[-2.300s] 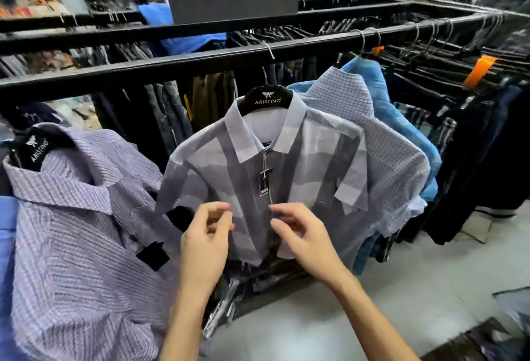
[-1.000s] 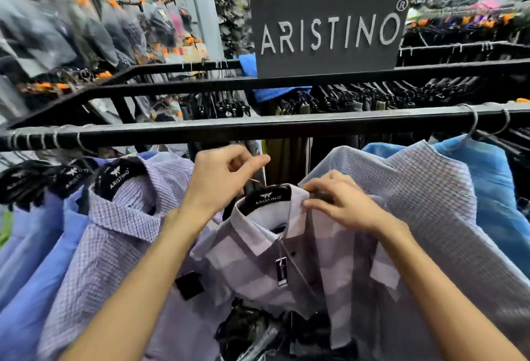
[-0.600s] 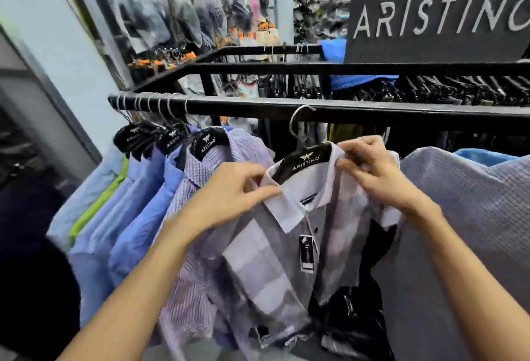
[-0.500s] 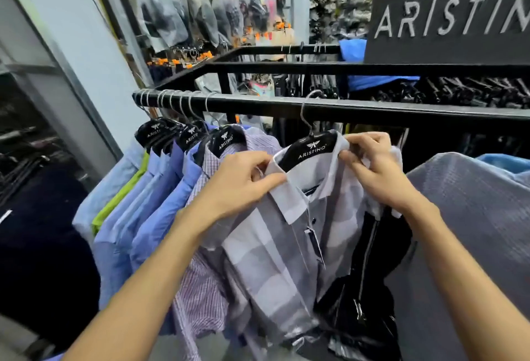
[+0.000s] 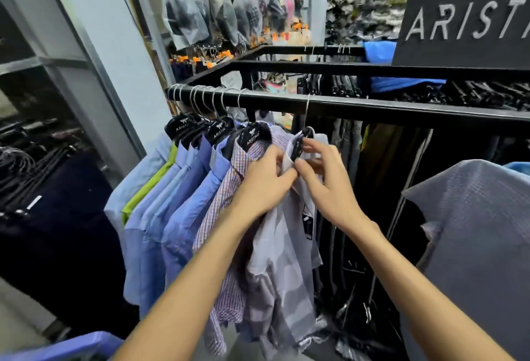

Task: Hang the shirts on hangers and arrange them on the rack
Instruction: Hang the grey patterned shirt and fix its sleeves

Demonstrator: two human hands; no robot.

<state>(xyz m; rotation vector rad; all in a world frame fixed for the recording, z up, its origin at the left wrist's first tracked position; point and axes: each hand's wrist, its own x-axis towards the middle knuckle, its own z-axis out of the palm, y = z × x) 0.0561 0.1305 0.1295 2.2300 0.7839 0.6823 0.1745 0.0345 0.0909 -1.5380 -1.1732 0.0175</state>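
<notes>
Both hands pinch the grey shirt point(image 5: 282, 260) collar: left hand point(image 5: 265, 181) and right hand point(image 5: 327, 185) fingers clamped there, apparently squaring it on its hanger point(image 5: 299, 142).

A pale wall point(image 5: 94, 16) with a grey-framed glass panel point(image 5: 34, 96) stands left. Bagged goods point(image 5: 218, 10) hang behind; a dark sign point(image 5: 464, 16) sits right.

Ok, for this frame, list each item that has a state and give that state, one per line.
Grey striped shirt: on its hanger, hooked on the rail, turned edge-on.
Black hanger: hook over the rail.
Left hand: grip closed on the shirt's collar.
Right hand: fingers pinching the collar by the hanger.
Purple checked shirt: hung, next in the row.
Blue shirts: hung, packed together at the rail end.
Rail: bare to the right of the hook.
</notes>
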